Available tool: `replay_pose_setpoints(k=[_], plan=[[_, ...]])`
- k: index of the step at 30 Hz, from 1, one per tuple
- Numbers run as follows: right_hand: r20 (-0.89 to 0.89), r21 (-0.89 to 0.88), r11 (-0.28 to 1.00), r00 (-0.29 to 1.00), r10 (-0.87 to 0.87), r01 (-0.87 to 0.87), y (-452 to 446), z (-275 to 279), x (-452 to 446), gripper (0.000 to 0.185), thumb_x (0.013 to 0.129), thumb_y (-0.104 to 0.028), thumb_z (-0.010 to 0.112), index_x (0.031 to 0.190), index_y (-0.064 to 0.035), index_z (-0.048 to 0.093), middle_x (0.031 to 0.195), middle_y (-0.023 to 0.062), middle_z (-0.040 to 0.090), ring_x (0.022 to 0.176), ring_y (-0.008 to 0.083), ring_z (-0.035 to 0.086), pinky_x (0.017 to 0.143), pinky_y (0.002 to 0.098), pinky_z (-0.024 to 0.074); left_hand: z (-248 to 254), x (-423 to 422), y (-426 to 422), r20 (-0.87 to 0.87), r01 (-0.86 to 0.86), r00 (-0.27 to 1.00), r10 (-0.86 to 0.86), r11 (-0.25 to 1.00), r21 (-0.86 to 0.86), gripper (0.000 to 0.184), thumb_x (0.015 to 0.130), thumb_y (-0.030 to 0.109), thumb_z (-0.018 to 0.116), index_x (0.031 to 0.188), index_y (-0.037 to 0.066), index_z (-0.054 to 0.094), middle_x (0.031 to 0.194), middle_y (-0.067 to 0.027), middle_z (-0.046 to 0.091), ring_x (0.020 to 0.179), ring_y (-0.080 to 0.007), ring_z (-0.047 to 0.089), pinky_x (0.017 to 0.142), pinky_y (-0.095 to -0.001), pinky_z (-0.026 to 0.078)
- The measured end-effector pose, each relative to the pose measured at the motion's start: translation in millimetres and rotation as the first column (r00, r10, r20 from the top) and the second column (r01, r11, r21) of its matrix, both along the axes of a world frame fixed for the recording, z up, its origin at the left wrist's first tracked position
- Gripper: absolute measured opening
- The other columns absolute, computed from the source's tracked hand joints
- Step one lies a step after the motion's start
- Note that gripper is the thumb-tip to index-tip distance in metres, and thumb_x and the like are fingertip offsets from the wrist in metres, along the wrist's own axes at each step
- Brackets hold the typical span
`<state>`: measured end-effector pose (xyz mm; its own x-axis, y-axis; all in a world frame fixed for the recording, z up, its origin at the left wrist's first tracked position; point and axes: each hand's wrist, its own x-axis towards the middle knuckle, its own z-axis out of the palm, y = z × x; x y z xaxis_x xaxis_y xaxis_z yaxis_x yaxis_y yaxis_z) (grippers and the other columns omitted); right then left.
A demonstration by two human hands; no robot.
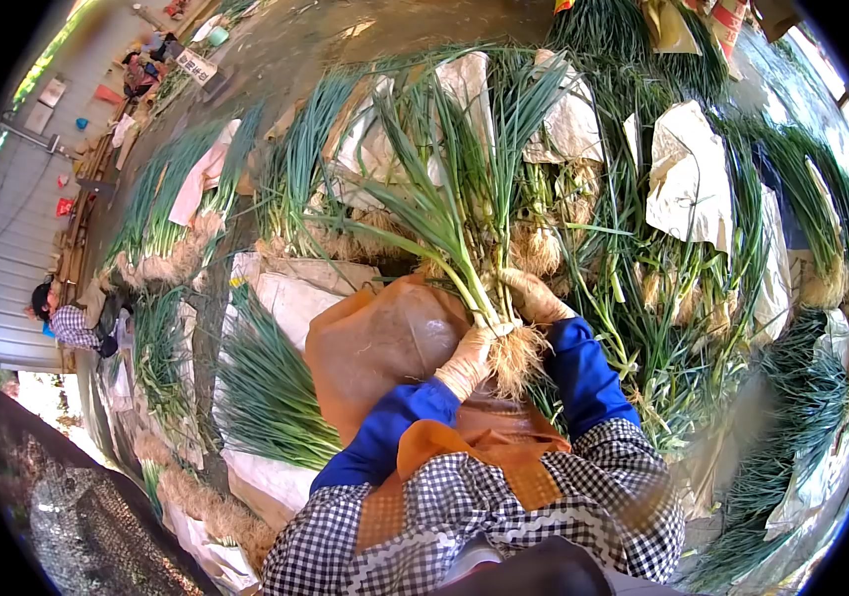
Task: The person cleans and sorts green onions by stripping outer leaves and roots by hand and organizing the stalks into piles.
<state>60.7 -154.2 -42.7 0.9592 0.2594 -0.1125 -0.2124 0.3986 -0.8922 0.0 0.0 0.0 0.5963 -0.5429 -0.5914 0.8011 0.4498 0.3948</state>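
A bunch of green onions (464, 238) stands nearly upright in front of me, leaves fanned away and pale roots (516, 360) toward my body. My left hand (466, 364) is closed round the white stems just above the roots. On the other side, my right hand (536, 296) grips the same bunch a little higher, its fingertips partly hidden behind the stems. Beneath the bunch, a brown apron (385, 343) covers my lap.
Loose green onions (271, 382) lie on pale sacking to my left. Rooted bundles (295, 164) with white sacks (691, 179) stand ahead and to the right, close to my right arm. A person in a checked top (74, 326) sits at far left; others are farther back.
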Motion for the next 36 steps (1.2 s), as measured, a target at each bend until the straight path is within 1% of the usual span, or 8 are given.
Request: replay_pose_setpoints(k=[8, 11, 15, 21, 27, 29, 31, 36], plan=[[0.107, -0.952, 0.287, 0.994, -0.012, 0.106, 8.4, 23.6, 40.9, 0.052, 0.078, -0.052, 0.057, 0.092, -0.0017, 0.064, 0.086, 0.0203, 0.064, 0.084, 0.0302, 0.062, 0.075, 0.0363, 0.0476, -39.7, -6.2, 0.1, 0.206, -0.232, 0.964, 0.165, 0.904, 0.359, 0.022, 0.07, -0.003, 0.063, 0.09, 0.005, 0.056, 0.069, -0.0008, 0.053, 0.058, -0.0148, 0.05, 0.052, -0.0279, 0.042], [-0.122, -0.219, 0.944, 0.953, -0.278, 0.247, 23.1, 25.2, 26.0, 0.045, 0.088, -0.042, 0.049, 0.101, -0.0004, 0.061, 0.086, 0.0092, 0.064, 0.074, 0.0201, 0.061, 0.069, 0.0304, 0.0487, -23.1, -2.0, -8.2, 0.238, -0.32, 0.936, 0.259, 0.907, 0.272, 0.021, 0.072, -0.001, 0.063, 0.091, 0.005, 0.054, 0.07, -0.0024, 0.053, 0.057, -0.0146, 0.05, 0.05, -0.0273, 0.042], [-0.371, 0.351, 0.842, 0.886, -0.277, 0.41, 19.5, 17.8, 0.6, 0.036, 0.093, -0.033, 0.041, 0.107, -0.0045, 0.058, 0.09, 0.003, 0.06, 0.072, 0.0105, 0.054, 0.066, 0.022, 0.0448, -28.2, -2.9, -11.7, 0.132, -0.262, 0.961, 0.243, 0.952, 0.157, 0.017, 0.073, -0.002, 0.06, 0.09, 0.002, 0.057, 0.077, -0.0072, 0.059, 0.07, -0.0211, 0.058, 0.063, -0.0302, 0.05], [0.349, -0.895, 0.126, 0.849, -0.398, 0.427, 23.6, 22.6, -24.7, 0.036, 0.088, -0.035, 0.051, 0.074, -0.0031, 0.059, 0.064, 0.0212, 0.054, 0.058, 0.0342, 0.053, 0.055, 0.0397, 0.0422, -29.1, -0.5, -15.1, 0.191, -0.272, 0.953, 0.236, 0.942, 0.198, 0.022, 0.074, -0.003, 0.057, 0.095, 0.003, 0.054, 0.075, -0.0068, 0.057, 0.064, -0.0203, 0.056, 0.056, -0.0293, 0.048], [-0.297, -0.539, 0.78, 0.795, -0.528, 0.317, -18.2, 83.0, -128.8, 0.03, 0.088, -0.031, 0.051, 0.078, -0.0042, 0.06, 0.056, -0.002, 0.048, 0.05, 0.0072, 0.043, 0.045, 0.0264, 0.0354, -36.6, 6.2, -11.7, 0.111, -0.286, 0.956, 0.27, 0.944, 0.167, 0.008, 0.077, 0.008, 0.056, 0.083, 0.003, 0.059, 0.072, -0.0076, 0.06, 0.064, -0.0198, 0.058, 0.056, -0.031, 0.05], [-0.297, -0.727, 0.669, 0.808, -0.509, 0.155, -66.9, 34.2, -171.8, 0.03, 0.088, -0.031, 0.05, 0.084, -0.0031, 0.06, 0.064, 0.0027, 0.057, 0.052, 0.0149, 0.05, 0.048, 0.0315, 0.0396, -35.0, 8.4, -8.6, -0.012, -0.236, 0.971, 0.238, 0.967, 0.096, 0.01, 0.077, 0.007, 0.056, 0.084, 0.002, 0.059, 0.073, -0.0077, 0.06, 0.065, -0.0198, 0.059, 0.057, -0.0315, 0.05], [-0.027, -0.99, -0.137, 0.956, 0.291, 0.014, -126.1, -8.9, -232.2, 0.031, 0.087, -0.032, 0.048, 0.092, -0.0044, 0.061, 0.082, 0.008, 0.064, 0.068, 0.0243, 0.06, 0.059, 0.0366, 0.047, -35.7, 7.7, -7.2, 0.06, -0.256, 0.966, 0.251, 0.96, 0.11, 0.011, 0.077, 0.006, 0.055, 0.085, 0.0, 0.059, 0.072, -0.0077, 0.06, 0.065, -0.0201, 0.059, 0.058, -0.0317, 0.051], [-0.66, -0.747, -0.389, 0.669, 0.341, -0.539, -126.8, 7.3, -226.1, 0.032, 0.089, -0.029, 0.042, 0.096, -0.0051, 0.063, 0.101, 0.0139, 0.062, 0.097, 0.0281, 0.06, 0.08, 0.0367, 0.0487, -28.3, 12.1, -11.6, 0.098, -0.253, 0.965, 0.243, 0.961, 0.114, 0.014, 0.078, 0.006, 0.055, 0.089, -0.001, 0.06, 0.075, -0.0075, 0.061, 0.068, -0.0195, 0.059, 0.061, -0.0294, 0.05]])
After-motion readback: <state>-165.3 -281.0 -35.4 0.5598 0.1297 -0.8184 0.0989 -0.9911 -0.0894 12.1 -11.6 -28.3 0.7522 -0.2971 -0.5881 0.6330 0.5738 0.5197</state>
